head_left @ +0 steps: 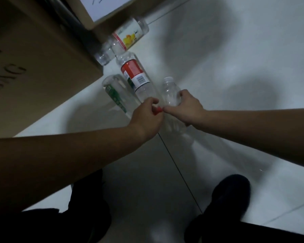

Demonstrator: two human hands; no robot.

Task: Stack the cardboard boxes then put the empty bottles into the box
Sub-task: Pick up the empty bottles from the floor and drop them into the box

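Bottles [136,76] lie on the floor [235,85] beside the box [33,67]. Collecting step in hand. Left hand [147,116] grip pinches a red cap [158,109]; right hand [186,106] wraps a clear bottle [170,92]. Next, by judgement: lift both into the box.

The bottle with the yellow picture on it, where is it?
The yellow-label bottle lies on the white floor at the top of the head view, beside the cardboard box, beyond the red-label bottle.

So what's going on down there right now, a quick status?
Left hand pinching red-capped bottle. Right hand gripping small clear bottle. Three more bottles on floor beside cardboard box. Nothing blocking.
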